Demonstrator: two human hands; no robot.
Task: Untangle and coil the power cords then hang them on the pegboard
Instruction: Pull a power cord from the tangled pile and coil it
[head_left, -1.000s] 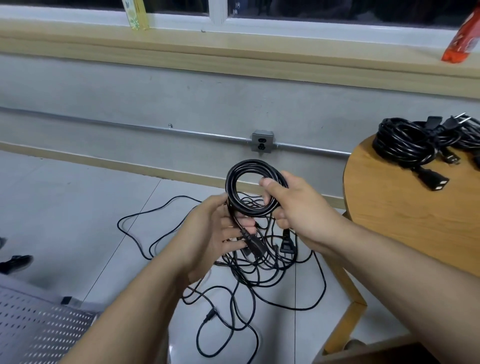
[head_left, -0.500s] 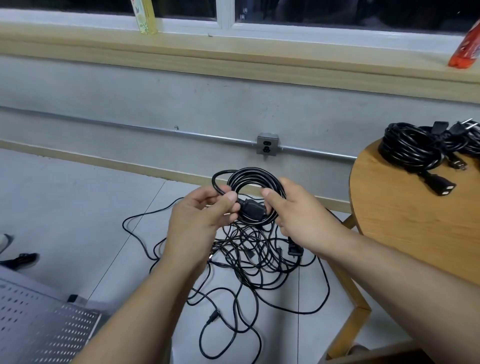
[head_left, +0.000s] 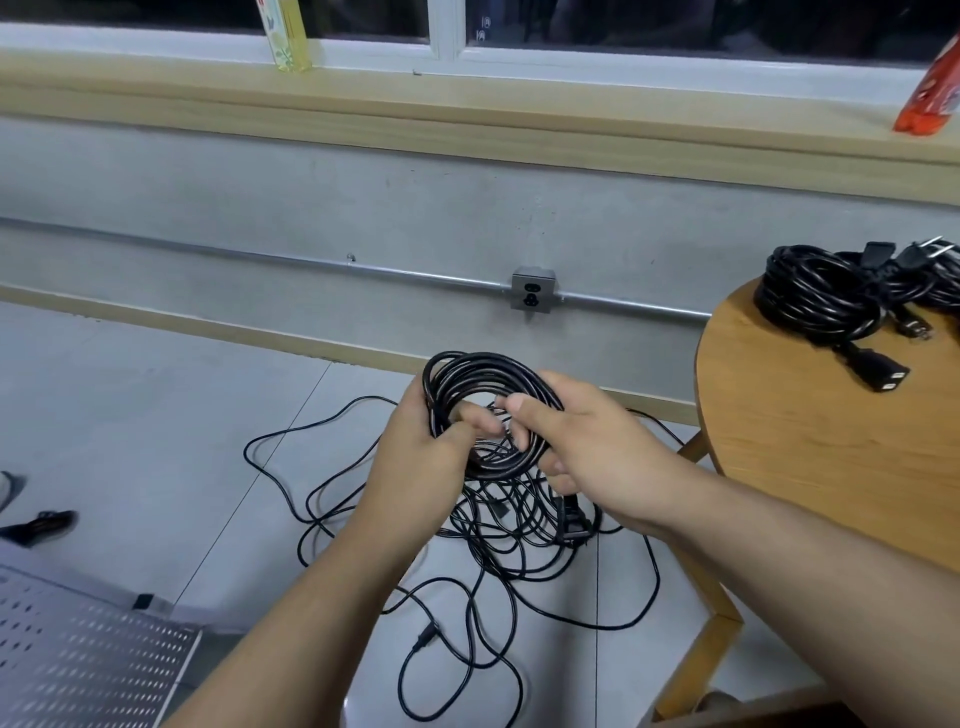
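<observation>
— Two hands on one coil (head_left: 483, 362): how is it held?
— Its left side is gripped by the left hand (head_left: 415, 457), fingers curled through the loop. Its right side is clasped by the right hand (head_left: 597, 447).
— And the remaining cords?
— A tangle (head_left: 519, 553) is left on the floor, just below the coil. Bundled cords (head_left: 810, 304) are laid on the table (head_left: 831, 457). The pegboard (head_left: 78, 670) is seen lower left.
</observation>
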